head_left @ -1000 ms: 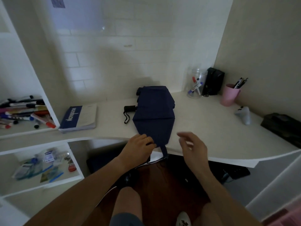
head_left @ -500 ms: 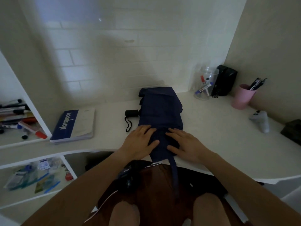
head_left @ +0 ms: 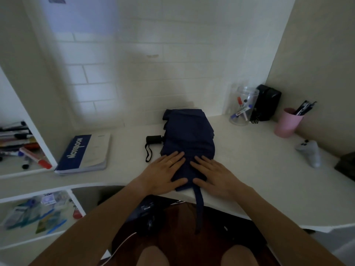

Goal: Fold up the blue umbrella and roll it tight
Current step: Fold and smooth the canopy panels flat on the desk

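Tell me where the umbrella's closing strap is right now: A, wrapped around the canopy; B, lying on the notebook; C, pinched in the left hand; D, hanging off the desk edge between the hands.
D: the strap dangles over the desk edge, below the folded umbrella, between the flat left hand and right hand.

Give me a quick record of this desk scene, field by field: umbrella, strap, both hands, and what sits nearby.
umbrella: dark blue fabric umbrella, collapsed, canopy flattened on the white desk
handle: black, with wrist loop, sticking out left
closure strap: blue strap hanging over desk edge
left hand: flat on near end of canopy
right hand: flat beside it
nearby: blue-and-white notebook left; pink pen cup right
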Tool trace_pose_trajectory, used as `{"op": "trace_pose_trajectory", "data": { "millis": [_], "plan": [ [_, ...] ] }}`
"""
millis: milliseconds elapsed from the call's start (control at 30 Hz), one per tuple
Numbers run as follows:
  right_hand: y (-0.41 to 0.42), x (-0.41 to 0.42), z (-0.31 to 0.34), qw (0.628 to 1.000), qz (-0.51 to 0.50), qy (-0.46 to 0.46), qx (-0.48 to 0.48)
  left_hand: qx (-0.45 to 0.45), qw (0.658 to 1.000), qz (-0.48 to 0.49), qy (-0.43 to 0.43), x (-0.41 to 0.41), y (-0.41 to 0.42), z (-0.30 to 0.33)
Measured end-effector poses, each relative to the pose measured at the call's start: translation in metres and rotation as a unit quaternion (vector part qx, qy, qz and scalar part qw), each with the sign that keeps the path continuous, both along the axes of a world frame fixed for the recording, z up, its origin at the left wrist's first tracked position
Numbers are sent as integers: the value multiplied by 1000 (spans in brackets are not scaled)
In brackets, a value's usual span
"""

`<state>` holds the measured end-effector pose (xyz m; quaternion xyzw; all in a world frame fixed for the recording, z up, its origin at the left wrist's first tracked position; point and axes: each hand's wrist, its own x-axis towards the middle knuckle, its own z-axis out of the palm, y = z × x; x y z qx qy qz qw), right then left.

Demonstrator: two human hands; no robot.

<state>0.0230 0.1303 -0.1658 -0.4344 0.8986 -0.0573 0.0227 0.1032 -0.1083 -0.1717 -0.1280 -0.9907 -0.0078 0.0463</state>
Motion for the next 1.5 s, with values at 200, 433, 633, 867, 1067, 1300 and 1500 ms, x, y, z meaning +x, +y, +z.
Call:
{"op": "trace_pose_trajectory", "data": {
  "millis": [200,433,633,867,1067,1300,1500],
  "plan": [
    [11,-7,-4,999,12,-28,22,-14,998,4,-68,6,-7,6],
    [9,-26,43,923,-112,11,-369,313,922,103,205,-11,-8,44],
    [-14,-70,82,874,-203,-107,-429,512,799,282,139,-66,-6,87],
    [-31,-89,91,857,-174,-151,-461,619,727,269,124,-82,-9,97],
    [-23,-77,108,839,-136,-147,-506,666,706,204,126,-59,-3,121],
    [-2,-47,123,863,-85,-113,-484,698,709,53,85,-17,7,132],
    [17,-15,105,893,-69,-36,-444,525,835,60,154,19,15,111]
  ]
}}
